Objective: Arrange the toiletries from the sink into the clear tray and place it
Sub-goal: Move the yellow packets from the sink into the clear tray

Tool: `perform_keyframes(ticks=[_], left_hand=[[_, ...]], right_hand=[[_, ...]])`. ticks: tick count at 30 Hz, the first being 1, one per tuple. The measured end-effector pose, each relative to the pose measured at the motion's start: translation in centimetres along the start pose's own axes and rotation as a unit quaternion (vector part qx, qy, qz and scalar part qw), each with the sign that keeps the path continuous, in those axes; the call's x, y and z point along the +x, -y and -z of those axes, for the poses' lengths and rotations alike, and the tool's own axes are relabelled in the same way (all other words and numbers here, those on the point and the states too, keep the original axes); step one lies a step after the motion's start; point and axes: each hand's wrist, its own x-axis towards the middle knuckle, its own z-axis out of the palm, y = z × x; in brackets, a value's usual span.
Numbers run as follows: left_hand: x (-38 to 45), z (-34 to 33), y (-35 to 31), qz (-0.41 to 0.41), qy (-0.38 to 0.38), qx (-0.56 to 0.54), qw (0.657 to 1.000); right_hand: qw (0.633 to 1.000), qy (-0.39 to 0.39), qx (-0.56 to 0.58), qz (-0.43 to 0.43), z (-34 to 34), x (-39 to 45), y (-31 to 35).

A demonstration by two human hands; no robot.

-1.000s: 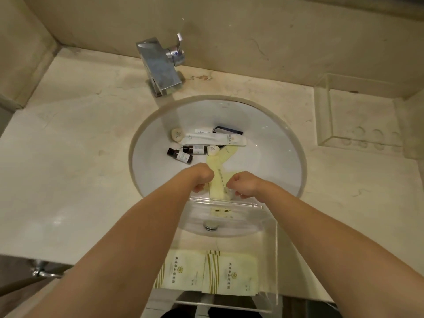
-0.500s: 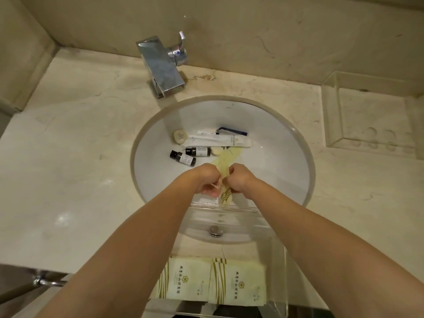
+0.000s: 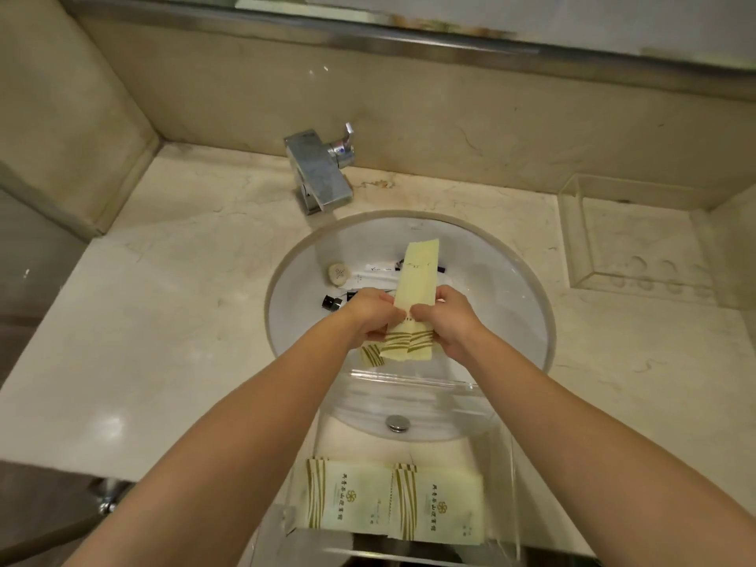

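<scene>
Both hands hold long yellow striped packets [image 3: 414, 288] upright above the white sink [image 3: 511, 329]. My left hand [image 3: 370, 315] and my right hand [image 3: 448, 317] pinch them near their lower, striped ends. Behind them in the basin lie a round soap [image 3: 338, 273], a white tube [image 3: 374, 276], a dark comb mostly hidden, and small dark-capped bottles [image 3: 332, 301]. A clear tray [image 3: 497, 464] sits on the near sink edge with two yellow packets [image 3: 392, 505] flat inside.
A chrome faucet [image 3: 319, 169] stands behind the basin. A second clear tray [image 3: 638, 235] rests on the counter at the right, against the wall. The drain plug [image 3: 397, 422] shows through the near tray. Beige marble counter [image 3: 163, 321] surrounds the sink.
The hands have lifted the yellow packets out of the basin and brought them together upright. The view has tilted up and now shows the mirror edge.
</scene>
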Motion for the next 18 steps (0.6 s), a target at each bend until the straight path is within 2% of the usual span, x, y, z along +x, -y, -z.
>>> perform_keyframes(ticks=[5,10,18], left_hand=[[-2.9,1.4,-0.6,-0.053,0.039,0.037,0.997],[-5.6,2.6,-1.2,-0.083,0.096,0.077,0.989],[-9.1,3.6,-1.1,-0.072,0.165,0.155,0.971]], right_hand=[[0.997,0.01,0.073,0.013,0.5,-2.6,0.9],[0.996,0.009,0.062,0.066,1.5,-5.1,1.4],[0.991,0.069,0.094,0.066,2.2,-8.8,1.0]])
